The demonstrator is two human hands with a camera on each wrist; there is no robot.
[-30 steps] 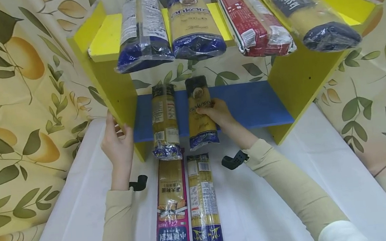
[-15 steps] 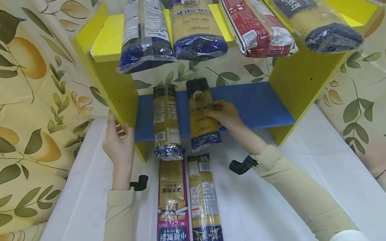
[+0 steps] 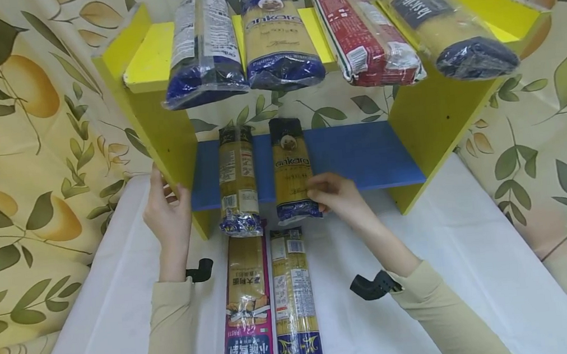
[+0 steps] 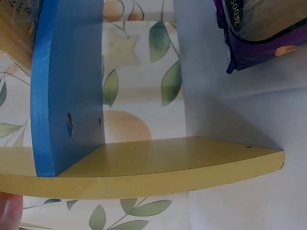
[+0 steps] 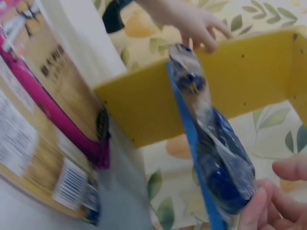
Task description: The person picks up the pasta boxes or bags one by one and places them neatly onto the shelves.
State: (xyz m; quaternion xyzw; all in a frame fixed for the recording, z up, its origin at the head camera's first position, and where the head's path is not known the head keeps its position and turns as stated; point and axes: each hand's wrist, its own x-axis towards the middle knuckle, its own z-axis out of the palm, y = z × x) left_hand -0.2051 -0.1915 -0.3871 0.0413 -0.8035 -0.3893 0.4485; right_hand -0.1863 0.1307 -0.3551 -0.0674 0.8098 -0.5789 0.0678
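In the head view, my left hand (image 3: pixel 167 212) rests against the outer side of the shelf unit's yellow left panel (image 3: pixel 172 147). Its fingertips touch near the front edge, and one finger (image 4: pixel 8 211) shows just outside the panel in the left wrist view. My right hand (image 3: pixel 335 195) is at the lower right corner of an Ankara spaghetti pack (image 3: pixel 293 168) lying on the blue shelf (image 3: pixel 357 153). In the right wrist view, one fingertip meets the pack's clear-and-blue wrapper end (image 5: pixel 225 187) while another finger (image 5: pixel 290 167) stands apart from it.
Left of that pack lies another pasta pack (image 3: pixel 238 175), its end overhanging the shelf. On the white-covered table (image 3: pixel 358 333) lie a pink-edged pasta pack (image 3: pixel 246 298) and a blue-ended spaghetti pack (image 3: pixel 294 300). Several packs, including a red one (image 3: pixel 367 34), sit on the yellow top shelf (image 3: pixel 144 60).
My right hand has slid from the middle of the Ankara pack down to its lower right corner, its thumb no longer across the front. The left hand stays on the panel.
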